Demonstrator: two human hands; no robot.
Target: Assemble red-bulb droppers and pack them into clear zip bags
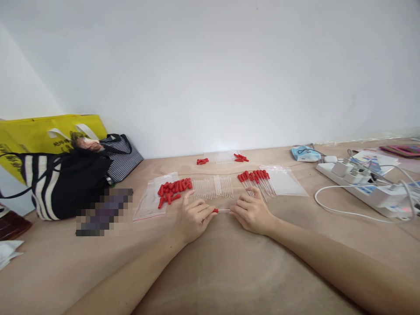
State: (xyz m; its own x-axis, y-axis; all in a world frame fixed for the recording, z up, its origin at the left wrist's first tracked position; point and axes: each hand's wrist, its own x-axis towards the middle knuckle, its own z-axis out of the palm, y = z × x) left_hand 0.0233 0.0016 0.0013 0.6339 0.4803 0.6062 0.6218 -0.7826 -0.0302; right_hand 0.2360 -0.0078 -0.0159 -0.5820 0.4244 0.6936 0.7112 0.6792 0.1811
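Between my hands, low over the table, is a glass dropper tube (224, 211) lying level, with a red rubber bulb (215, 211) at its left end. My left hand (196, 218) is closed in a pinch on the bulb, most of which the fingers hide. The fingers of my right hand (251, 212) pinch the tube's other end. Behind my left hand lies a pile of loose red bulbs (170, 189) on a clear plastic bag. A row of bare glass tubes (213, 187) sits in the middle. Beyond my right hand are several droppers with red bulbs (256, 178), side by side.
Farther back are small groups of red bulbs (202, 161) and more tubes. A clear bag (288, 186) lies right of the droppers. A white power strip (364, 188) with cables and a blue mask (305, 153) are at right. Bags, including a black one (68, 188), stand left.
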